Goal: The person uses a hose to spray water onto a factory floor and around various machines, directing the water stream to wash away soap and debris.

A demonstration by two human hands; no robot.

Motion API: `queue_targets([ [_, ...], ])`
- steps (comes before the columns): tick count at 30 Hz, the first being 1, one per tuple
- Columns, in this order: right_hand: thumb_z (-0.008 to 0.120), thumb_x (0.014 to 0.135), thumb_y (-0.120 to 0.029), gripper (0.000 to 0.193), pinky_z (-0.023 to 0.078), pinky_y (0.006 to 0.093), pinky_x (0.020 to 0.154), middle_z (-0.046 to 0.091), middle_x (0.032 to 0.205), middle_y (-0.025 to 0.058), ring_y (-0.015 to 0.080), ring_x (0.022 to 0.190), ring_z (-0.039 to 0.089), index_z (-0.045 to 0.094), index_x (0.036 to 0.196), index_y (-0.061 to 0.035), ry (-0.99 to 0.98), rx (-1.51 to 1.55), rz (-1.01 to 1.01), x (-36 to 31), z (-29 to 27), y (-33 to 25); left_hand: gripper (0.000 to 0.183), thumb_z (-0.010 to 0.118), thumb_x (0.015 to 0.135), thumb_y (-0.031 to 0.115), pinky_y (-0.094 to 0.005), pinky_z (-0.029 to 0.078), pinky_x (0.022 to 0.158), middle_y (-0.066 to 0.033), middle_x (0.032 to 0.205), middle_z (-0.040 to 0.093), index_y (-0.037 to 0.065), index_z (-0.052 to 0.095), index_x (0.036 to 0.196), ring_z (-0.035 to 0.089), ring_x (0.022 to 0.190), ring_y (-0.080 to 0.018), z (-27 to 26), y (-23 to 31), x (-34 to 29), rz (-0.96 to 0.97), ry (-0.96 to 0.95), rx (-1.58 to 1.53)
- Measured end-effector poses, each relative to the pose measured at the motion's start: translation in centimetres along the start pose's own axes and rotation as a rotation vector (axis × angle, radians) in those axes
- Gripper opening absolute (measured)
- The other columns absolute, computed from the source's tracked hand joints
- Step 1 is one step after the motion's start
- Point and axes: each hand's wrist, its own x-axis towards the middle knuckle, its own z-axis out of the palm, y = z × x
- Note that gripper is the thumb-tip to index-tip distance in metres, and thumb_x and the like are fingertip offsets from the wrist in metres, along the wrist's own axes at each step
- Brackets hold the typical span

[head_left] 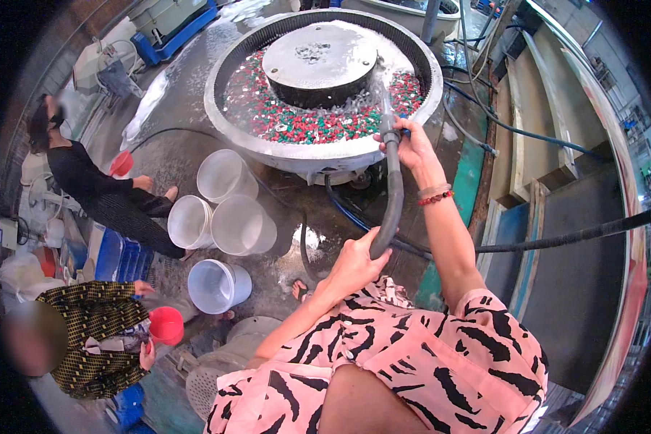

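A thick grey hose (393, 192) runs between my two hands. My right hand (412, 148), a red beaded bracelet at its wrist, grips the hose near its nozzle. Lower down, close to my body, my left hand (356, 262) is closed around the hose. Water sprays from the nozzle into the far right side of a large round vibratory tub (267, 147). Many small red, green and white pieces (296, 124) lie in the tub's ring-shaped channel. White foam covers part of the round centre cap (322, 54).
Several white buckets (244, 226) stand left of the tub. Two people are at the left, one holding a red bowl (166, 325), the other near a red scoop (121, 163). Dark hoses (528, 123) cross the wet floor. Grey panelled troughs (571, 253) line the right.
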Motion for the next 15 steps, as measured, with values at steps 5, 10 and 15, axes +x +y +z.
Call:
queue_targets([
  [5, 0.049, 0.072, -0.008, 0.044, 0.047, 0.0441, 0.061, 0.049, 0.100, 0.0175, 0.0380, 0.085, 0.055, 0.035, 0.114, -0.0087, -0.041, -0.079, -0.128, -1.1, 1.7, -2.6, 0.036, 0.058, 0.077, 0.006, -0.0239, 0.038, 0.046, -0.0007, 0.055, 0.050, 0.011, 0.055, 0.112, 0.044, 0.049, -0.0042, -0.2, 0.3, 0.7, 0.087, 0.013, 0.006],
  [10, 0.048, 0.073, -0.009, 0.041, 0.046, 0.0430, 0.059, 0.049, 0.097, 0.0166, 0.0380, 0.086, 0.055, 0.036, 0.112, -0.0071, 0.001, -0.078, -0.119, -0.4, -0.4, -2.0, 0.036, 0.059, 0.077, 0.007, -0.0238, 0.038, 0.048, -0.0016, 0.056, 0.050, 0.011, 0.054, 0.113, 0.042, 0.051, -0.0040, 0.1, 0.2, 1.3, 0.061, -0.026, -0.018],
  [15, 0.047, 0.073, -0.009, 0.039, 0.046, 0.0417, 0.058, 0.048, 0.094, 0.0164, 0.0398, 0.087, 0.054, 0.038, 0.110, -0.0067, -0.002, -0.032, -0.050, -0.4, -0.4, -1.4, 0.035, 0.058, 0.078, 0.007, -0.0243, 0.038, 0.048, -0.0025, 0.055, 0.048, 0.011, 0.055, 0.112, 0.041, 0.051, -0.0047, -0.2, 0.0, 1.4, -0.014, -0.060, 0.007],
])
